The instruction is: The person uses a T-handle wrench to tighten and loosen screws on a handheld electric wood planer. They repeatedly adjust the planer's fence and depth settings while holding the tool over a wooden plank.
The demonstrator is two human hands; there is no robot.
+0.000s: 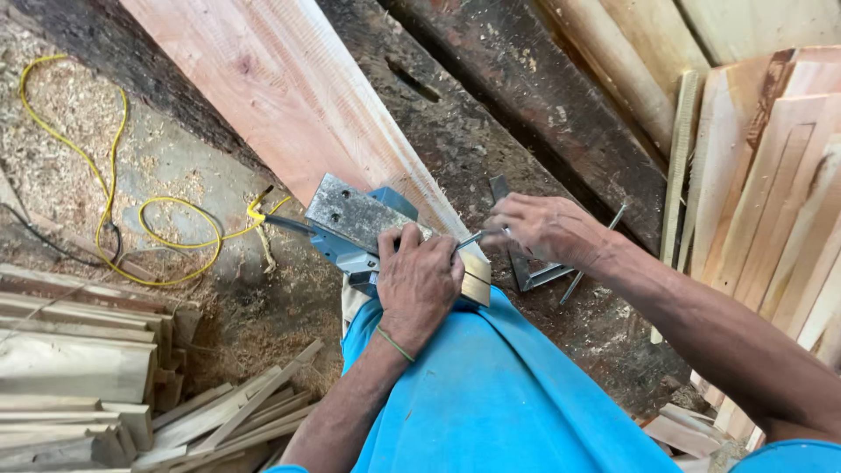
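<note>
Left hand (419,278) clamps the blue planer (368,229) on the lap, right hand (545,229) pinching a thin metal tool (477,237) against its edge.

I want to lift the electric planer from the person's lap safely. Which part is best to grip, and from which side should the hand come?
Probably the blue body of the electric planer, from the far side. The planer lies with its flat metal sole up; the left hand covers the near end, and the right hand works a thin metal tool there.
</note>
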